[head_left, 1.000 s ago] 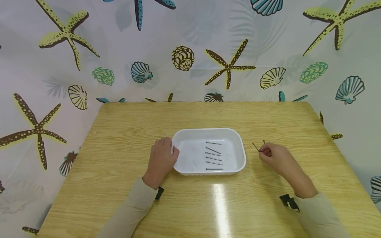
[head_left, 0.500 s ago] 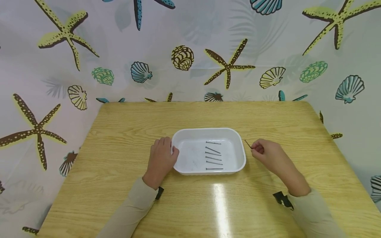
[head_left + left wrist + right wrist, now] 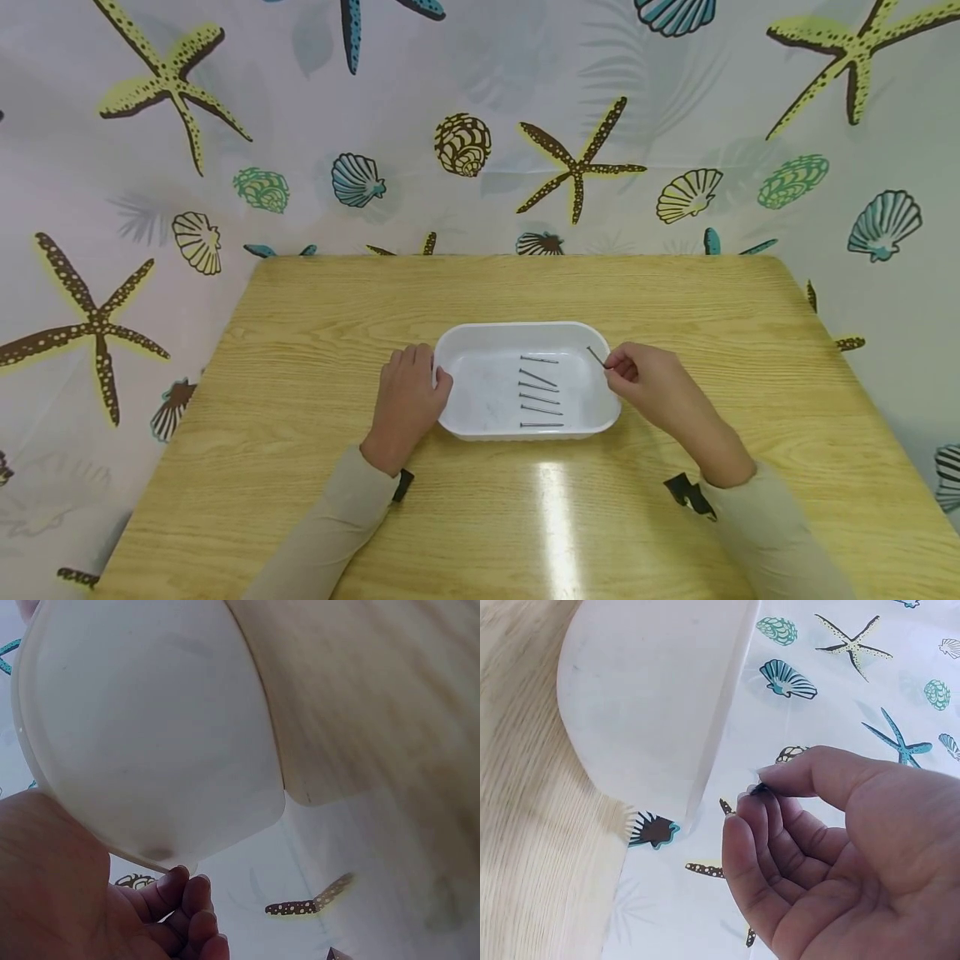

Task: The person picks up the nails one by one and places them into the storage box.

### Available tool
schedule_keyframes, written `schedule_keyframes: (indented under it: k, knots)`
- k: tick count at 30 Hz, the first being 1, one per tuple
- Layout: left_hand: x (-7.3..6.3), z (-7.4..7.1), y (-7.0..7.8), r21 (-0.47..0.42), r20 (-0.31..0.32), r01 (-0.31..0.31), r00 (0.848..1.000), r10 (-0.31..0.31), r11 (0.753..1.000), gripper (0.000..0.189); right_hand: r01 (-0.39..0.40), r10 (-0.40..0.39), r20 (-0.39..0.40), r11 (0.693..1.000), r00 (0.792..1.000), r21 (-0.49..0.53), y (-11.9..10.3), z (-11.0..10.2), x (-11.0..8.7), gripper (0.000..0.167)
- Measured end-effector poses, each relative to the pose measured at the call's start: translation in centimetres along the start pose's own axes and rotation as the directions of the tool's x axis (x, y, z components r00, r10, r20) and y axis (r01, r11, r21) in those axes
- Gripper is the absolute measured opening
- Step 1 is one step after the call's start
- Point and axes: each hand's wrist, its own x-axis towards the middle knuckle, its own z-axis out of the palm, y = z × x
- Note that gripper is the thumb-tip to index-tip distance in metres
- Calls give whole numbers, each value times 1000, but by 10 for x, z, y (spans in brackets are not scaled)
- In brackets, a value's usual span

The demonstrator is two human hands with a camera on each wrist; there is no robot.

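In the head view, a white oblong tray (image 3: pixel 480 333) sits on the wooden table. Several thin metal nails (image 3: pixel 542 425) lie in it, roughly in a column right of its middle, heads to the left. My left hand (image 3: pixel 407 400) grips the tray's left end, thumb over the rim; the left wrist view shows its curled fingers (image 3: pixel 196 894) by the outer wall. My right hand (image 3: pixel 660 385) pinches a nail (image 3: pixel 596 357) between thumb and fingertips, over the tray's right rim. In the right wrist view, only a dark bit of that nail (image 3: pixel 759 789) shows at the fingertips.
The wooden table (image 3: pixel 337 292) extends around the tray on all sides. Behind it and along both sides hangs a white cloth (image 3: pixel 420 83) printed with starfish and shells. Dark straps (image 3: pixel 688 497) are on both sleeves.
My right hand has moved left with the nail, from the table beside the tray to over its right rim. My left hand and the nails in the tray stay in place.
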Motion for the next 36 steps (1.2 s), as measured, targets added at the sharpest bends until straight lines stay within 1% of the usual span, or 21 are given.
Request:
schedule_keyframes:
  k: [7,12,19,32,36]
  knots:
    - [0,-1,1,-15,-6,-1,1000,1,1000,14,51,-52,21,999,998,5,-12,11,8,8]
    - [1,-1,1,-20,19,18,1000,-17,1000,14,85,-87,44,996,995,36,-17,20,13,7]
    - [1,0,1,-25,32,30,999,-30,999,14,89,-92,56,995,994,45,-26,30,19,6]
    - [0,2,-2,-8,11,10,1000,-10,1000,14,119,-124,86,991,988,63,-40,52,26,5]
    - [0,1,-1,-10,14,17,1000,-17,1000,15,123,-129,99,990,987,63,-44,56,27,6]
